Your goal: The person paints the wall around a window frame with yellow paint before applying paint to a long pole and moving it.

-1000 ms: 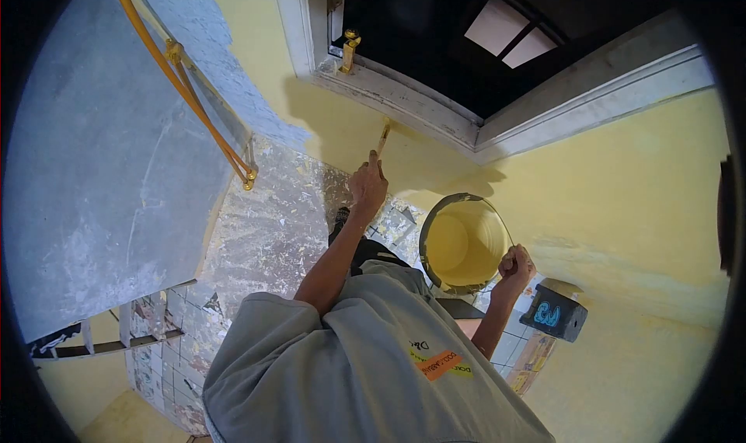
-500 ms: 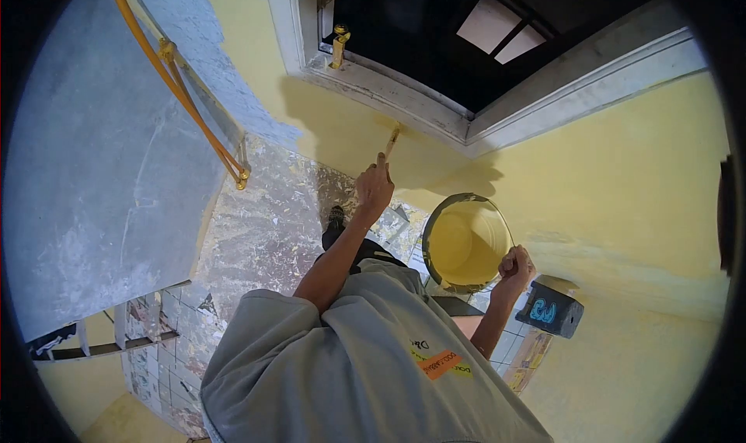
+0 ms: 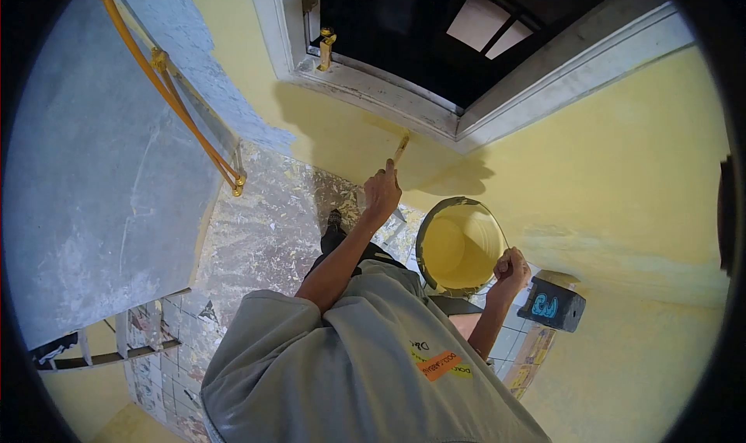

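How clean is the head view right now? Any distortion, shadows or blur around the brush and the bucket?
Head view: strong fisheye, a black vignette rings the frame and the window frame bows. Head view: a soft shadow falls on the yellow wall under the sill, around the brush in the left hand. Head view: the bucket, its handle held by the right hand, looks sharp, evenly lit, without glare.

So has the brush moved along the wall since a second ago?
Yes. The brush in the left hand has slid rightward along the yellow wall, farther from the gold hinge, just under the window frame.
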Demonstrator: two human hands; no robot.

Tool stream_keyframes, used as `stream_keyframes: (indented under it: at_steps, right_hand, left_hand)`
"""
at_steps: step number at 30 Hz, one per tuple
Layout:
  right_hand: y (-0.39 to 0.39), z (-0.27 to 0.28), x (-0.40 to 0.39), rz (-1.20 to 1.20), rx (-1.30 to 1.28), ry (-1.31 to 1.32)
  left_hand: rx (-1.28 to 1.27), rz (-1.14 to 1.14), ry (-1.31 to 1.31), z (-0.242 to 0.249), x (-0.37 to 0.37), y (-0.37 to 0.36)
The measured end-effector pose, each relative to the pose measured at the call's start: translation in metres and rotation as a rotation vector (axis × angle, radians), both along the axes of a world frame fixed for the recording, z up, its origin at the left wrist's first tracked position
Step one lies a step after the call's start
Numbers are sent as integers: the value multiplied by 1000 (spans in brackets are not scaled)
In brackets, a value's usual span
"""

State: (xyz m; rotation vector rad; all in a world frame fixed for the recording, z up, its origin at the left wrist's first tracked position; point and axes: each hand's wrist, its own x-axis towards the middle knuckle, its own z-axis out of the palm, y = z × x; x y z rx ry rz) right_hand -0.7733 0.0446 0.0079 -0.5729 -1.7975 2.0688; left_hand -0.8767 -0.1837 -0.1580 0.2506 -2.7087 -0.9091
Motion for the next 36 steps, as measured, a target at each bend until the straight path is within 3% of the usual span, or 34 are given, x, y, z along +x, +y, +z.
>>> stream_keyframes:
  at_steps: [13, 24, 30, 36]
  right_hand:
    - [4, -2, 12, -45, 6, -23]
    - [7, -17, -6, -16, -7, -69]
    - [-17, -20, -19, -50, -57, -47]
    - [-47, -13, -29, -124, -3, -55]
  left_hand:
    - [14, -56, -29, -2, 3, 5]
    - [-53, 0, -26, -1, 42, -50]
    - [-71, -31, -150, 1, 31, -92]
    - [-32, -84, -75, 8, 2, -112]
